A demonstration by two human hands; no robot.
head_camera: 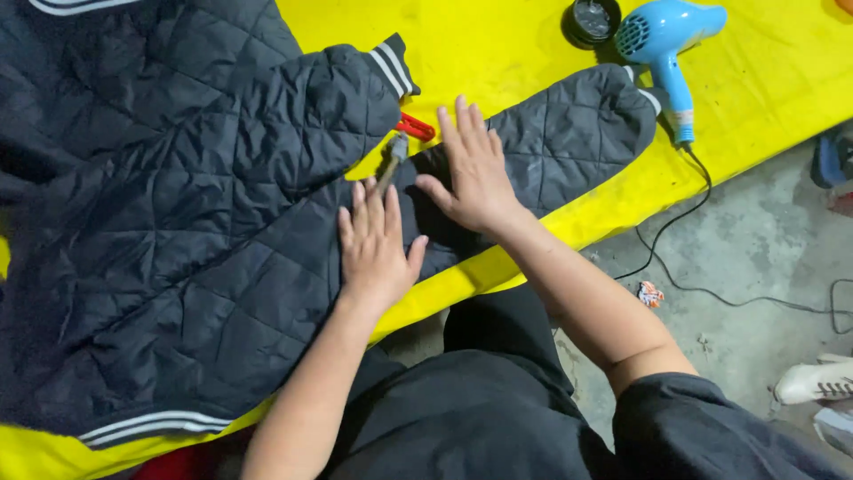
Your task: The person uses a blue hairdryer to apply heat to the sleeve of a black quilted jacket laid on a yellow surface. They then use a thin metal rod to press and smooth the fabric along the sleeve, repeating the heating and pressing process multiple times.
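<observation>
A dark navy quilted jacket (178, 222) with striped cuffs lay spread over a yellow table cover (498, 44). The left hand (375, 244) and the right hand (475, 169) pressed flat on its sleeve, fingers spread, gripping nothing. Red-handled scissors (404, 142) lay between the sleeves; a blue plastic hairdryer (666, 44) rested nearby.

Navy quilted jacket (178, 231) w/ white-striped cuffs, yellow table cover (498, 53), light-blue hairdryer (666, 40), red-handled tool (413, 127).
</observation>
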